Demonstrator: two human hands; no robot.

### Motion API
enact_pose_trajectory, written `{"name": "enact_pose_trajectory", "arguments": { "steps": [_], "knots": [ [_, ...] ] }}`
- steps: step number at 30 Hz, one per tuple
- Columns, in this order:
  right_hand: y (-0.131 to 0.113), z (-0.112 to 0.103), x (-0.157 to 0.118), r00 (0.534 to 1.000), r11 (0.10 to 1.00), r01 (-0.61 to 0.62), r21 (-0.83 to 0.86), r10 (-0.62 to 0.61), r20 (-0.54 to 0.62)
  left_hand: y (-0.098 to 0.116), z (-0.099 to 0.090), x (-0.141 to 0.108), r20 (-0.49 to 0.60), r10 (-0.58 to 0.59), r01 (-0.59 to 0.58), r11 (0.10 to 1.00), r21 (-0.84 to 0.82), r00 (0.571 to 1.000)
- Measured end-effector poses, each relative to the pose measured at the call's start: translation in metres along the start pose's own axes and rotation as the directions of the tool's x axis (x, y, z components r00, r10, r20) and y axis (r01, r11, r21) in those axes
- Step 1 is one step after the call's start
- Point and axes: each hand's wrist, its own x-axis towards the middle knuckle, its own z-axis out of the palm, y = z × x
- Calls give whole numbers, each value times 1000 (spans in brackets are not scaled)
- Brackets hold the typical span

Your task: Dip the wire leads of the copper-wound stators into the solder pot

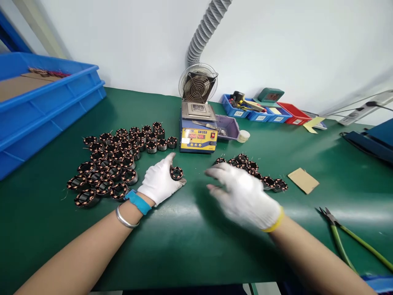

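My left hand (161,178), in a white glove, has its thumb and fingers around a small motor stator (176,173), a dark ring with copper windings. To its left, many similar stators (113,157) stand close together on the green table. My right hand (242,192), also gloved and slightly blurred, hovers over the table with fingers apart and nothing visible between them. Behind it, a smaller group of stators (268,182) is partly hidden by the glove. Just beyond my hands stands a blue and yellow solder pot (199,137) with a lit red display.
A fan (198,88) with a grey duct (207,30) rises behind the pot. Beside it are a purple tray (229,125), a white round tub (243,136) and small bins (260,116). Cutting pliers (336,229) and cardboard (303,180) lie right; a blue crate (52,110) stands left.
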Motion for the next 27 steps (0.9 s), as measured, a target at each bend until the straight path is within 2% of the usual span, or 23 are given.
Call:
{"name": "enact_pose_trajectory", "arguments": {
  "steps": [2,5,9,11,14,16,19,21,23,27],
  "knots": [
    [-20,20,7,999,986,49,158,-52,16,-1,-4,0,77,83,-88,994,67,994],
    [-37,45,25,998,965,45,260,-52,20,-3,-8,1,152,123,-143,981,128,981],
    [-29,52,41,997,920,-12,392,-21,79,-5,-8,2,160,117,-139,981,133,980],
    [-18,51,46,992,844,-103,527,47,119,-7,-5,2,125,129,-143,983,112,984],
    [-5,55,49,977,659,-214,721,160,144,-8,0,0,-35,150,-150,989,4,988],
    [-5,61,49,982,560,-181,808,153,114,-8,3,-3,-131,155,-170,979,-108,979],
    [-20,67,46,994,495,-111,862,73,86,-4,4,-8,-103,144,-165,957,-238,984],
    [-31,67,43,996,470,-94,877,51,79,-2,4,-11,-63,134,-146,955,-260,989],
    [-39,66,40,995,480,-87,873,89,50,-1,4,-13,-70,147,-160,956,-245,987],
    [-44,61,34,970,646,-148,749,244,-18,-2,3,-13,-82,185,-195,970,-144,979]
  ]
}}
